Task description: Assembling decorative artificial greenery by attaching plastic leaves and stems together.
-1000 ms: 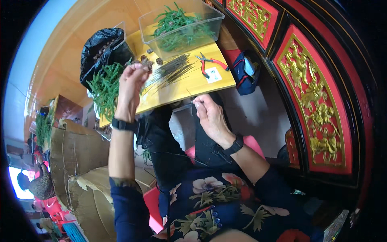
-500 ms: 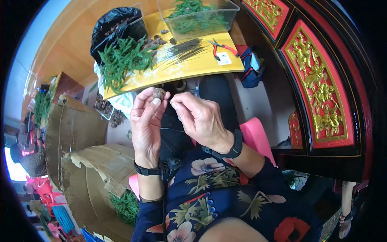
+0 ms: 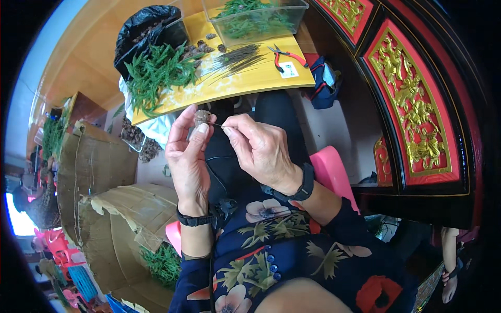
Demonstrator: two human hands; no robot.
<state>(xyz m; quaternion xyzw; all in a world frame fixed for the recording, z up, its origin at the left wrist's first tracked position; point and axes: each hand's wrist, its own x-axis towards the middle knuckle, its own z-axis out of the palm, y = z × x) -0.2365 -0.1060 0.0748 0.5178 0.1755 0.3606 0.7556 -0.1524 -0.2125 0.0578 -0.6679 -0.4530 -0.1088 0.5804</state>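
Drawn back from over the yellow wooden desk [image 3: 261, 83], our left hand [image 3: 191, 157] before its near edge, fingers pinched around a rounded brown pine cone [image 3: 202, 116], our right hand [image 3: 264, 151] also before the desk, fingers closed on a thin dark wire [image 3: 216, 125] aimed at the cone.

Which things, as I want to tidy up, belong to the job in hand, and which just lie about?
Likely part of the job:
brown cone, in the left hand
thin wire, in the right hand
wire pile, loose cones, green sprigs and pliers on the table

Seemingly just lying about:
dark blue bag beside the table
white card by the pliers
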